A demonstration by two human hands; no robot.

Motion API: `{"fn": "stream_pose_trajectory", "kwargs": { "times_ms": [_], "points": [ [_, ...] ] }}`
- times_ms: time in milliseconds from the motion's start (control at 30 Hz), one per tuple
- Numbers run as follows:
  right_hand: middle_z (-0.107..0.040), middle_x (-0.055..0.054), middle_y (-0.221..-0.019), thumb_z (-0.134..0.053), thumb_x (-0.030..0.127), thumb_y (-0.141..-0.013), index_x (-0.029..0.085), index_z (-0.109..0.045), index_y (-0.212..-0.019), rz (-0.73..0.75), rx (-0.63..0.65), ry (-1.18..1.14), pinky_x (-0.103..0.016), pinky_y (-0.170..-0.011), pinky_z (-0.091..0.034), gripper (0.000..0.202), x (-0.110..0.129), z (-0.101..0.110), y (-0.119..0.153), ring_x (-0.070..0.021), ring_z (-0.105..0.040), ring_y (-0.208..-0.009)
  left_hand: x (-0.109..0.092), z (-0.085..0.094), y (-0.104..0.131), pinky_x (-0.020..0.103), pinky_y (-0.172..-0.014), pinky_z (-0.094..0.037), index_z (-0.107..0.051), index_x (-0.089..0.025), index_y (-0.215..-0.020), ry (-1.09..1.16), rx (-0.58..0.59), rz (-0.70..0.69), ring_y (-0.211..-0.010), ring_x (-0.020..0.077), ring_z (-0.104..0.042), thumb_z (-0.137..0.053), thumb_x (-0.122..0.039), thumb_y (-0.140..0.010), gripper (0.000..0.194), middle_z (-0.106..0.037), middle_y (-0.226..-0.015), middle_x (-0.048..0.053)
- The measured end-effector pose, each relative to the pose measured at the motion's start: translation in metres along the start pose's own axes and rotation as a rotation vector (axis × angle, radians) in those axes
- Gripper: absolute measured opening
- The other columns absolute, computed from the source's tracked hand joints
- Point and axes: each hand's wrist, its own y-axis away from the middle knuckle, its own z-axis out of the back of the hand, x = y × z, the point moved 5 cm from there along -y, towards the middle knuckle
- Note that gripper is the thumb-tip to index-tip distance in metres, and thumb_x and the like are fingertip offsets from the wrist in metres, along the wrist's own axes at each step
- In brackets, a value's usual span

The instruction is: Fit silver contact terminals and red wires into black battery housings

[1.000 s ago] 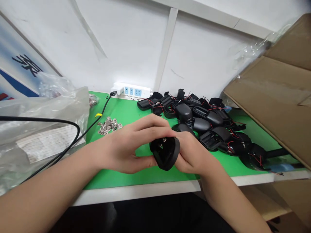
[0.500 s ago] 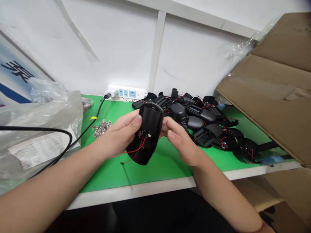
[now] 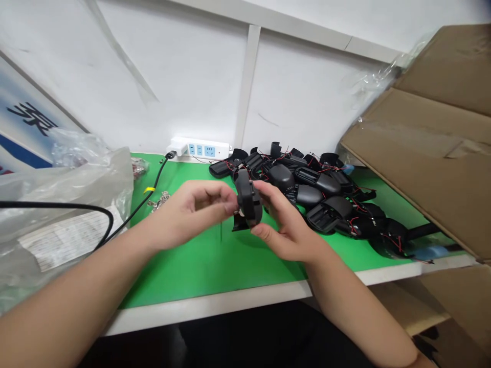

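A black plastic housing (image 3: 247, 197) is held above the green tabletop, turned so that its narrow end faces me. My right hand (image 3: 282, 222) grips it from the right, with the thumb low and the fingers along the far side. On the other side, my left hand (image 3: 203, 209) is closed, thumb and fingertips pinched at the housing's left edge. Whether those fingertips also hold a wire is hidden. Small metal pieces (image 3: 160, 201) lie in a heap behind my left hand, partly covered by it.
Several similar black housings (image 3: 303, 179) with red wires are piled at the back right. A white power strip (image 3: 207, 149) with a black cable stands against the wall. Clear plastic bags (image 3: 95, 184) lie on the left; a cardboard box (image 3: 425, 133) leans in on the right.
The housing has turned from showing its open inside with red wires to edge-on. My left hand has shifted its hold to the edge; my right hand has closed around the other side.
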Motion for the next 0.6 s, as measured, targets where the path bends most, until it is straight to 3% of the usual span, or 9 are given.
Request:
{"fn": "stream_pose_trajectory", "kwargs": {
  "times_ms": [67, 133, 233, 433, 600],
  "points": [
    [-0.052, -0.014, -0.155, -0.065, 0.036, -0.103, 0.029, -0.036, -0.16, -0.008, -0.002, 0.068, -0.048, -0.122, -0.048, 0.064, 0.003, 0.003, -0.001, -0.0283, -0.054, -0.145, -0.009, -0.004, 0.002, 0.022, -0.061, -0.047, -0.068, -0.016, -0.087, -0.144, 0.037, -0.095, -0.068, 0.0121, -0.057, -0.068, -0.028, -0.099, 0.017, -0.065, -0.076, -0.001],
    [-0.052, -0.015, -0.155, -0.064, 0.037, -0.104, 0.027, -0.035, -0.16, -0.002, 0.014, 0.096, -0.048, -0.122, -0.048, 0.064, 0.006, 0.004, -0.002, -0.0287, -0.053, -0.145, -0.02, -0.007, 0.004, 0.019, -0.06, -0.044, -0.067, -0.016, -0.089, -0.251, 0.046, -0.307, -0.067, 0.009, -0.054, -0.065, -0.013, -0.096, 0.008, -0.063, -0.077, -0.003],
    [-0.053, -0.015, -0.152, -0.065, 0.036, -0.103, 0.024, -0.036, -0.159, 0.015, 0.036, 0.104, -0.047, -0.121, -0.048, 0.064, 0.009, 0.005, -0.003, -0.0282, -0.053, -0.143, -0.029, -0.01, 0.009, 0.017, -0.064, -0.044, -0.065, -0.017, -0.097, -0.373, 0.06, -0.575, -0.073, 0.0077, -0.055, -0.064, 0.0, -0.087, 0.02, -0.064, -0.085, -0.002],
    [-0.056, -0.015, -0.148, -0.065, 0.042, -0.103, 0.023, -0.039, -0.157, 0.069, 0.047, 0.144, -0.05, -0.12, -0.049, 0.062, 0.014, 0.006, -0.004, -0.0296, -0.055, -0.138, -0.027, -0.009, 0.012, 0.018, -0.074, -0.048, -0.064, -0.017, -0.102, -0.473, 0.164, -0.596, -0.09, 0.0117, -0.06, -0.062, 0.0, -0.09, 0.021, -0.064, -0.095, 0.002],
    [-0.056, -0.017, -0.146, -0.06, 0.048, -0.105, 0.023, -0.038, -0.157, 0.1, 0.053, 0.171, -0.051, -0.118, -0.05, 0.062, 0.017, 0.004, -0.006, -0.0306, -0.055, -0.136, -0.032, -0.009, 0.014, 0.017, -0.071, -0.048, -0.063, -0.018, -0.105, -0.503, 0.181, -0.537, -0.082, 0.0107, -0.06, -0.06, -0.005, -0.094, 0.017, -0.065, -0.091, 0.002]
  ]
}}
